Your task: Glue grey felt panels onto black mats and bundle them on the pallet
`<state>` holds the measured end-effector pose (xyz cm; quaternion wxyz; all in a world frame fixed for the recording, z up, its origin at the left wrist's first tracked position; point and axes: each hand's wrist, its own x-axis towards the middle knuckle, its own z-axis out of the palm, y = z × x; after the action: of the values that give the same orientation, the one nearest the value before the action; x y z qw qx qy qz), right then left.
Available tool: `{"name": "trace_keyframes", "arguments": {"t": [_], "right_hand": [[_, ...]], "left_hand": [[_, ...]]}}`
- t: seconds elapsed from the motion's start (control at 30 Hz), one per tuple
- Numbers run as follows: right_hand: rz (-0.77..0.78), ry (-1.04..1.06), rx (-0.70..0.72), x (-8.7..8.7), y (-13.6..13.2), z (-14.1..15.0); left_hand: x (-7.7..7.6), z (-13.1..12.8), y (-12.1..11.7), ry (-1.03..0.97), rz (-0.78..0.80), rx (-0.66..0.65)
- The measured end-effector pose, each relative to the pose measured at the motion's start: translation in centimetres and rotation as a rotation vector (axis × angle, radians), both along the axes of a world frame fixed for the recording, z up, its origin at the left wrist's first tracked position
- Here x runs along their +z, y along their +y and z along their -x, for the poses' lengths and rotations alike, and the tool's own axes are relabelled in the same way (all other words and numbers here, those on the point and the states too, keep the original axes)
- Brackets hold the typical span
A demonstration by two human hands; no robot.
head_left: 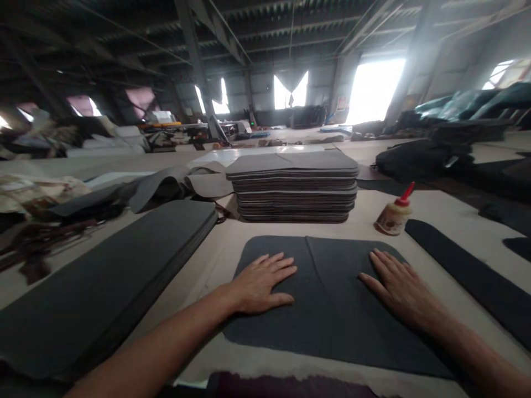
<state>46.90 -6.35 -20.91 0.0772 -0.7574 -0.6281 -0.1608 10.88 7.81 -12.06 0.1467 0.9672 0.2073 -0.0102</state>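
Note:
A dark grey sheet with rounded corners (327, 326) lies flat on the table before me, a seam or overlap line running down from its far edge. My left hand (261, 284) rests palm down on its left part, fingers spread. On its right part lies my right hand (398, 284), also flat, with the thumb apart from the fingers. Neither hand grips anything. Just beyond the sheet stands a tall stack of similar grey pieces (294, 193). A glue bottle with a red nozzle (393, 215) stands upright past my right hand.
Long dark grey strips (124, 271) are piled at the left. A single dark strip (468, 276) lies at the right. Curled grey offcuts (166, 185) sit behind the left pile. A black bundle (423, 157) lies at the back right of the pale table (207, 276).

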Motion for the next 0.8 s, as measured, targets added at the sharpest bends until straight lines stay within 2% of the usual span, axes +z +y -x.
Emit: {"name": "trace_keyframes", "arguments": {"t": [0.23,0.4,0.63,0.8], "right_hand": [[0.002,-0.013,0.025,0.4,-0.1,0.4],[0.023,-0.018,-0.001,0.7,-0.1,0.6],[0.107,0.013,-0.056,2.8,0.0,1.7],[0.172,0.082,-0.17,3.3,-1.9,0.0]], "left_hand": [[-1.1,0.3,4.2,0.024,-0.135,0.189],[-2.0,-0.2,6.5,0.025,-0.199,0.273],[-3.1,0.3,7.3,0.017,-0.323,0.51],[-2.4,0.6,7.0,0.017,-0.391,0.55]]}}
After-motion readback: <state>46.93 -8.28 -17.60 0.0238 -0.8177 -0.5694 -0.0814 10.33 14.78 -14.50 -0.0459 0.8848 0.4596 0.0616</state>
